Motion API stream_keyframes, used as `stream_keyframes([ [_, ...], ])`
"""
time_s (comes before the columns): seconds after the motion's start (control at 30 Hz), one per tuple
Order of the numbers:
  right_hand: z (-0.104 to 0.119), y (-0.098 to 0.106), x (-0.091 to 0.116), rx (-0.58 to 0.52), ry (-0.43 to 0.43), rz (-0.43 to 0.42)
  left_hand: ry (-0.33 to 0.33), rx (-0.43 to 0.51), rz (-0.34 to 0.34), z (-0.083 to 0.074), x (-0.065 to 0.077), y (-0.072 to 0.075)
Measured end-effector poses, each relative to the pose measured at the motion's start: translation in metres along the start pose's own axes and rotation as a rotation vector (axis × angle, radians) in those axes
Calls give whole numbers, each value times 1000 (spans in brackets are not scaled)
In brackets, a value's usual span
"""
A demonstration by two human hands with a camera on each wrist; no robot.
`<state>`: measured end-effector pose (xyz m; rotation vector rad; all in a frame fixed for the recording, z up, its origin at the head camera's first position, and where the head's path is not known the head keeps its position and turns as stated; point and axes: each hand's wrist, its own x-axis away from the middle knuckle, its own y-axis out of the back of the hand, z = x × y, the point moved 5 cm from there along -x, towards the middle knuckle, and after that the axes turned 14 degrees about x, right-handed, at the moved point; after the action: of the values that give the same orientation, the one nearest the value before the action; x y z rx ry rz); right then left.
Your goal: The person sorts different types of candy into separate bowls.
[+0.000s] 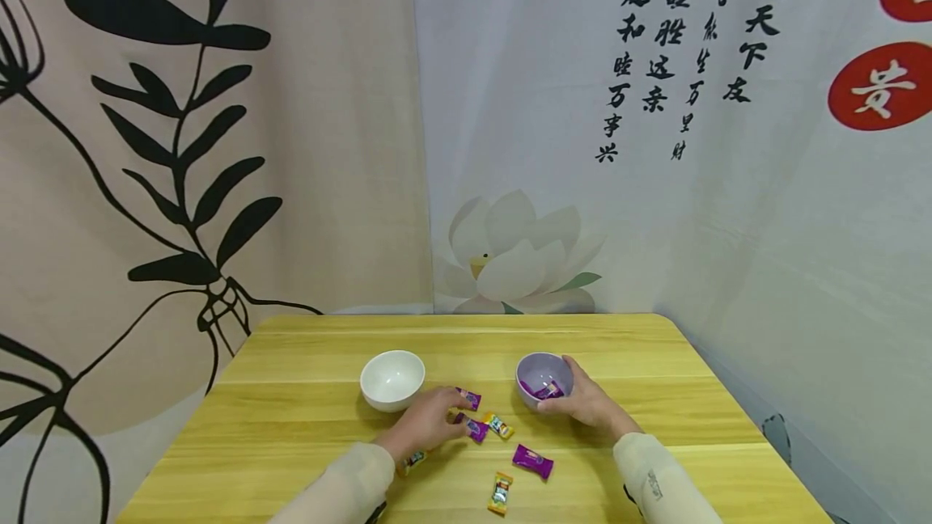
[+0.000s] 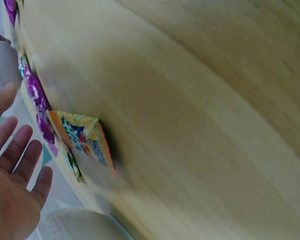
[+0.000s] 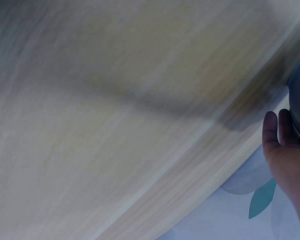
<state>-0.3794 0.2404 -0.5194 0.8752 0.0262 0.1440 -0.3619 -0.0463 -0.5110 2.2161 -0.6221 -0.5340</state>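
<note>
On the head feed I have the left hand [image 1: 431, 420] low over the desk [image 1: 466, 338], a purple sweet [image 1: 478, 428] at its 3 o'clock; contact I can't tell. The right hand's grip [image 1: 588, 403] is closed round the lilac bowl [image 1: 559, 361], at 2 o'clock from the left. I'd judge the work partway: some purple sweets lie in that bowl, but three purple and three yellow sweets [image 1: 500, 493] remain loose. I see none in the white bowl [image 1: 393, 380], toward 10 o'clock.

My left-wrist feed shows relaxed, parted fingers holding nothing, a yellow sweet at 2 o'clock.

My right-wrist feed shows fingers against the bowl, contents hidden.
</note>
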Motion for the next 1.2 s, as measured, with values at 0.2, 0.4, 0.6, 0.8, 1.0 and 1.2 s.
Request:
stream_keyframes([
  [0.2,-1,0,1,6,-9,2,-45,-50,11,1,-3,-7],
  [0.4,-2,-2,1,-2,-16,8,-88,-89,9,3,-6,-11],
  [0.6,-2,-2,0,3,-19,13,-82,-139,9,4,-4,-13],
  [0.8,-2,-1,0,2,-17,11,-52,-157,22,5,-3,-15],
  [1.0,-2,-1,-1,-8,-17,13,-38,-166,33,4,-3,-16],
  [1.2,-1,-1,0,-15,-18,18,-56,-175,42,5,-2,-17],
])
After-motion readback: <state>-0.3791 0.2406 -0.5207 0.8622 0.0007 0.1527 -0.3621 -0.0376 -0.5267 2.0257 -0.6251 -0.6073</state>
